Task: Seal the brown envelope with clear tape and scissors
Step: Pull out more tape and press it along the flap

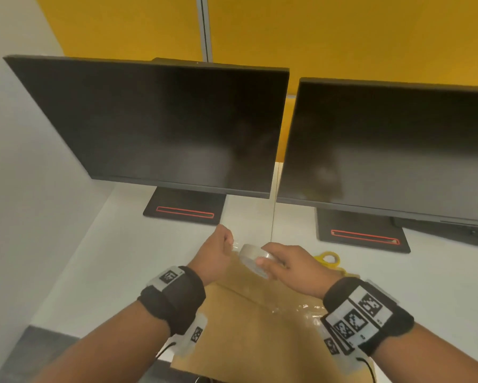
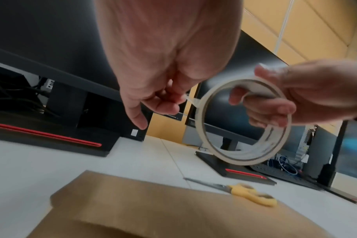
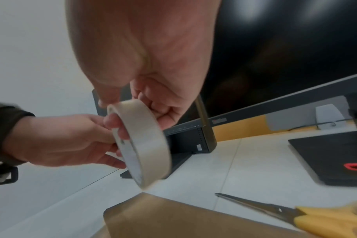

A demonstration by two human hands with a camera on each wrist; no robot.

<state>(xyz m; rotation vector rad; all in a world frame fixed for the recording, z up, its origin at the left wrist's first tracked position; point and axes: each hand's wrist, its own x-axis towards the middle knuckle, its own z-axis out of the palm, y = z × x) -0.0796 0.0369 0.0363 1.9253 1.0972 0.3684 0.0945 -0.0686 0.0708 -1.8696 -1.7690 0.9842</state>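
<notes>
A brown envelope point(image 1: 249, 327) lies flat on the white desk point(image 1: 108, 261) in front of me. Above its far edge my right hand point(image 1: 290, 268) grips a roll of clear tape point(image 1: 253, 259), fingers through its core point(image 2: 255, 103). My left hand point(image 1: 218, 248) pinches the loose tape end point(image 2: 190, 100) beside the roll point(image 2: 243, 124). Yellow-handled scissors point(image 1: 329, 259) lie shut on the desk right of the envelope point(image 2: 153, 206), partly hidden behind my right hand. In the right wrist view the roll point(image 3: 145, 141) hangs over the envelope's corner point(image 3: 173, 220), with the scissors point(image 3: 296, 214) to its right.
Two dark monitors point(image 1: 163, 125) point(image 1: 392, 150) stand on black bases with red slots point(image 1: 185, 210) point(image 1: 363, 234) just behind the hands. A white wall point(image 1: 17, 161) closes the left side and a yellow partition point(image 1: 315, 31) the back. The desk's front edge point(image 1: 52, 328) is near my left forearm.
</notes>
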